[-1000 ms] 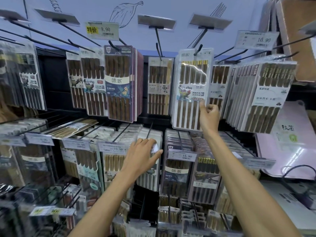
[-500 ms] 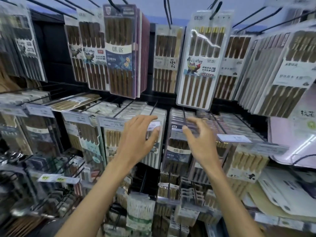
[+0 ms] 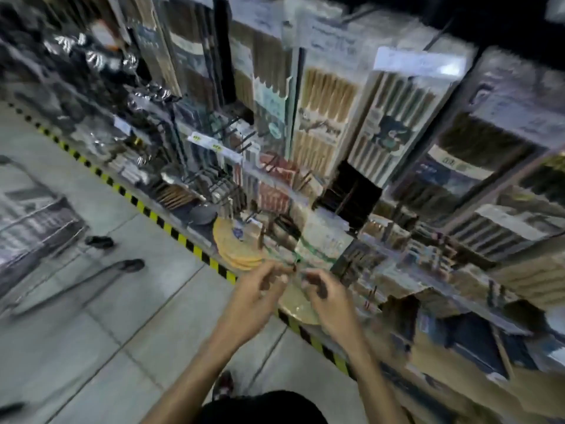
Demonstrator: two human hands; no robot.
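Clear-wrapped pack [image 3: 324, 240], green-edged, hangs on the btm pegs just right of the woven mats [image 3: 232, 244] as a shopper's two hands close in beneath it. Left hand [image 3: 255, 290] and right hand [image 3: 328, 293] sit just in front of the mats, side by side, fingers curled, tips nearly meeting. Motion blur hides whether they pinch the pack's lower edge, a small dark bit btwn them, or nothing. A sec ago the right hand was up on a top-row pack, well above the mats, w/ the left on the middle row; half a sec ago both were spread open at the middle row. Now both have dropped to the lowest tier and the view has swung down and left, bringing in striped floor tape [image 3: 146, 209] and a cart [image 3: 36, 228] well left of the mats. Judged from that, the work has moved from the upper rows to the btm one, w/ the pack prob. next to be handled. Chopstick packs [image 3: 324, 117] above the mats are smeared, labels unreadable; shelving right of the mats is cut off.
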